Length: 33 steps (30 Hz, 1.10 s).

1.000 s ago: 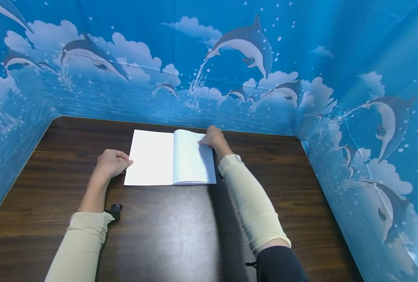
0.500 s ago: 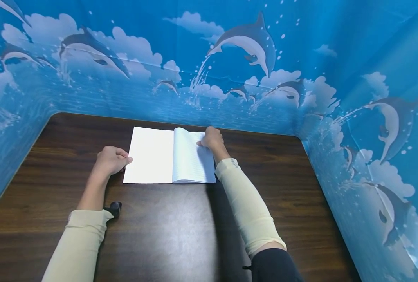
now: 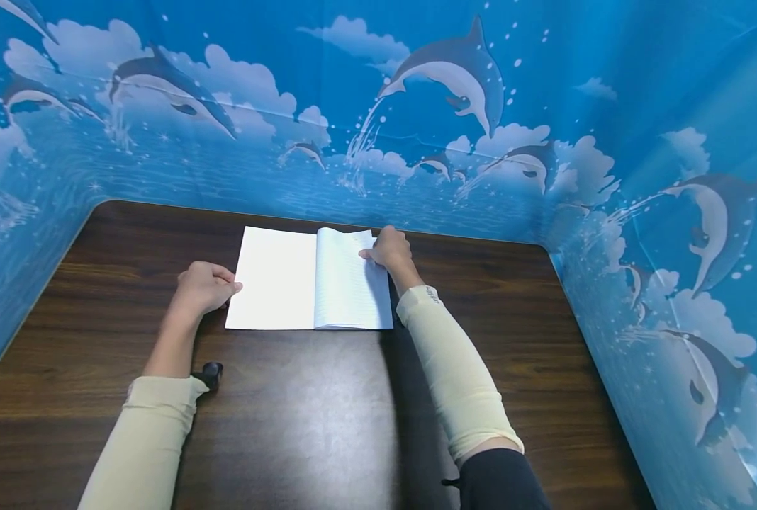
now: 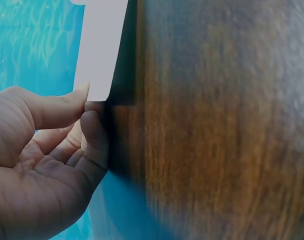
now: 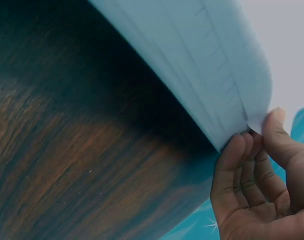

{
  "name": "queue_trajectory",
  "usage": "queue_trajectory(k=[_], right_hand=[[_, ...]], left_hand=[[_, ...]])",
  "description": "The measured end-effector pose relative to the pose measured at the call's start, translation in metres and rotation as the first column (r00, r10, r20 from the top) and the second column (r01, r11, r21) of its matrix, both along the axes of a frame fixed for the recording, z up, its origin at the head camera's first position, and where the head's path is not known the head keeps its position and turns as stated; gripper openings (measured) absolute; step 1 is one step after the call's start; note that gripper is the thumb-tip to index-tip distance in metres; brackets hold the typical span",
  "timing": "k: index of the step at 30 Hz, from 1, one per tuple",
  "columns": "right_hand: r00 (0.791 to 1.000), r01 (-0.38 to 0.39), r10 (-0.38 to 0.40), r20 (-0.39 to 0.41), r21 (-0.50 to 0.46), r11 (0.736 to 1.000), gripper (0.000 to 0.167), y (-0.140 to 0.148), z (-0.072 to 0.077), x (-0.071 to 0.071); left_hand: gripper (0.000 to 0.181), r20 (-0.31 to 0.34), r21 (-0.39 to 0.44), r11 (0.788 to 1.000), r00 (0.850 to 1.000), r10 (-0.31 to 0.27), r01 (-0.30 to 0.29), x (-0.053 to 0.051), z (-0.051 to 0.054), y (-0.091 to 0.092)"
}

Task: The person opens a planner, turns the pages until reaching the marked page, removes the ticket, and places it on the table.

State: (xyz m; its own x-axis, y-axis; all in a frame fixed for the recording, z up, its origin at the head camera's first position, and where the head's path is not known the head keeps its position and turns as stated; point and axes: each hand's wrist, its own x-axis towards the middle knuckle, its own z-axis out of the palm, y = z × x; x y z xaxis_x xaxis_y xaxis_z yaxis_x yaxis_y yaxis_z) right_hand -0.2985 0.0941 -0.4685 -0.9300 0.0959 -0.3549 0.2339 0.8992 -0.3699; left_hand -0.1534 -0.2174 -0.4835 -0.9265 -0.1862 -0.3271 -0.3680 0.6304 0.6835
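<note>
An open notebook (image 3: 273, 280) lies on the dark wooden table, its left side blank white and its right side a stack of lined pages (image 3: 346, 283). At the left edge, my left hand (image 3: 203, 289) pinches the white sheet or cover between thumb and fingers; the left wrist view shows the thumb on top of the white edge (image 4: 102, 50). My right hand (image 3: 391, 249) holds the top right corner of the lined pages. In the right wrist view its thumb presses a curling page (image 5: 257, 85), with the other fingers below the corner.
The brown wooden table (image 3: 302, 411) spreads around the notebook. A blue curtain (image 3: 238, 163) printed with dolphins stands along the table's back and sides. A black wrist device (image 3: 211, 375) sits at the left sleeve.
The top right corner of the uppermost lined page stands a little higher under the right thumb. Both hands keep their places on the notebook; the head view has shifted slightly.
</note>
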Motion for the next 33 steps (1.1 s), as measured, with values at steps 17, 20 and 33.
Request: queue_trajectory(k=[17,20,33], right_hand=[[0.987,-0.005,0.043,0.153,-0.235,0.972,0.040,0.041,0.010,-0.001],[0.985,-0.015,0.061,0.159,-0.279,0.960,0.042,0.047,0.014,-0.002],[0.978,-0.143,0.176,0.113,-0.252,0.957,0.045,0.043,0.047,-0.003]], left_hand=[[0.031,-0.006,0.007,1.000,1.000,0.001,-0.001,0.003,0.001,0.000],[0.031,-0.007,0.012,1.000,1.000,-0.003,0.003,0.003,0.002,0.000],[0.034,0.011,0.010,1.000,1.000,0.011,-0.011,0.004,0.003,0.001]])
